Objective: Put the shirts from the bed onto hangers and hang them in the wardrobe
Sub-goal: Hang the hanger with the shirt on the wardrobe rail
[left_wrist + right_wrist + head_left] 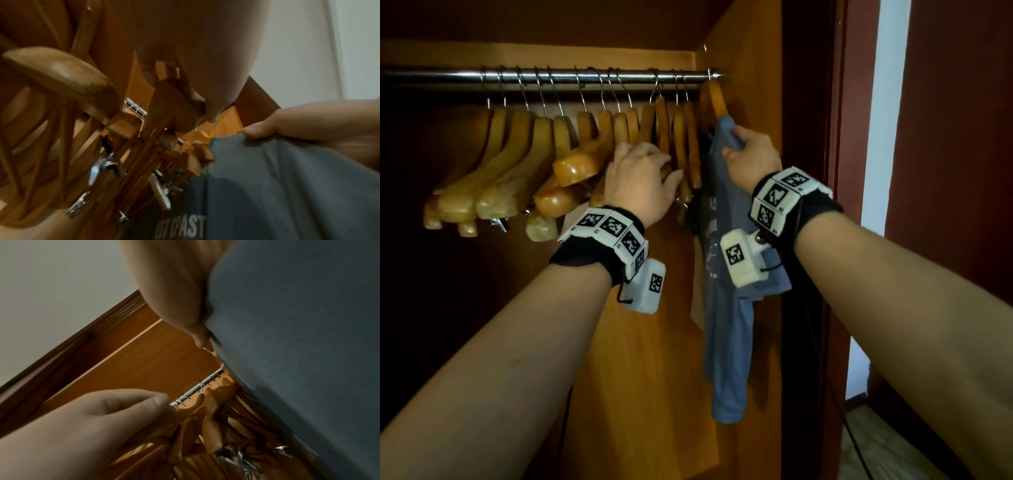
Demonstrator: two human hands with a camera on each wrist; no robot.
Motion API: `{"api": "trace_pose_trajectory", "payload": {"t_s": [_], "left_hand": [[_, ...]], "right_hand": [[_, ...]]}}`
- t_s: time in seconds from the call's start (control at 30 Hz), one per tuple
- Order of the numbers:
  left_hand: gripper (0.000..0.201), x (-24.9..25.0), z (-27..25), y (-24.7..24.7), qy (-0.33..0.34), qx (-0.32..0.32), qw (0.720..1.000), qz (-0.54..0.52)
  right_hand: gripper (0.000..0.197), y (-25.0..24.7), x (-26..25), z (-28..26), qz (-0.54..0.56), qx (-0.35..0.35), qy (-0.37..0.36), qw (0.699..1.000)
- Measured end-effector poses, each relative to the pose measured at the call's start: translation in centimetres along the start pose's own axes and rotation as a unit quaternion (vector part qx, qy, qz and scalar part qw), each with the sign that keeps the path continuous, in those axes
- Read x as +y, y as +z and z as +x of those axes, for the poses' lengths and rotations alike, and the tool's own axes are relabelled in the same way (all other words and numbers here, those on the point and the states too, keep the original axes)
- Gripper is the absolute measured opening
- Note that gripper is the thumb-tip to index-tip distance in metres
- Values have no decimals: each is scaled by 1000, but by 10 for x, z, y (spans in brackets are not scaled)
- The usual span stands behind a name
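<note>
The right hand [751, 156] is raised inside the wardrobe [743, 51], its fingers [739, 132] curled over the shoulder of a blue shirt [726, 308] and its thumb pressed against the cloth from the near side, so the fabric is pinched between them; under those fingers the shirt drapes on a wooden hanger [717, 97], whose hook sits on the metal rail [585, 75] at its far right end, close to the wardrobe's side wall; below the fingers the shirt hangs straight down, its printed front turned toward the left hand; the left wrist view shows pale letters on that front [185, 225], only partly readable.

The left hand [640, 178] is just to the left of the shirt, at about the same height; its fingers [671, 180] are loosely spread and laid against the nearest of the empty hangers [571, 161], touching their wooden arms; whether any finger is hooked round one of them cannot be told from the head view, and the left wrist view is too blurred to settle it.

Left of those fingers a crowded row of the same wooden hangers hangs from the rail, several with metal clips [98, 168] on their lower bars; both wrists wear bands with black and white markers [616, 228].
</note>
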State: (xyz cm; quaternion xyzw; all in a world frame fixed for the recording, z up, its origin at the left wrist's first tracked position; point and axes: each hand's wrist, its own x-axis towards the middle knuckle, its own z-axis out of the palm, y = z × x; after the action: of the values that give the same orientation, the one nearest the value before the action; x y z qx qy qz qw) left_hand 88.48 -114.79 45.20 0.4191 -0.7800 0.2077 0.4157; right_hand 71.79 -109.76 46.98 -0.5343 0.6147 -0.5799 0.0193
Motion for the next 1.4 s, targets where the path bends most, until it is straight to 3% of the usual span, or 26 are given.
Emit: {"api": "trace_pose_trajectory", "payload": {"t_s": [0.63, 0.77, 0.9, 1.0, 1.1, 1.23, 1.4], "left_hand": [[45, -21, -8, 5, -8, 47, 998, -45], [41, -23, -12, 13, 8, 82, 995, -49], [39, -26, -18, 24, 37, 133, 989, -47], [40, -26, -18, 29, 39, 158, 985, -53], [38, -26, -18, 33, 42, 184, 980, -59], [38, -28, -18, 38, 44, 197, 977, -66], [38, -28, -18, 40, 44, 200, 976, -75]], "right_hand": [[44, 31, -1, 74, -75, -26, 23, 997], [46, 36, 27, 66, -114, -56, 8, 992], [49, 36, 32, 56, -168, -15, 11, 986], [50, 43, 21, 37, -170, 83, -99, 977], [50, 53, 8, 21, -116, 87, -184, 972], [60, 62, 3, 25, -168, -11, -82, 982], [63, 71, 17, 37, -74, -70, 42, 994]]}}
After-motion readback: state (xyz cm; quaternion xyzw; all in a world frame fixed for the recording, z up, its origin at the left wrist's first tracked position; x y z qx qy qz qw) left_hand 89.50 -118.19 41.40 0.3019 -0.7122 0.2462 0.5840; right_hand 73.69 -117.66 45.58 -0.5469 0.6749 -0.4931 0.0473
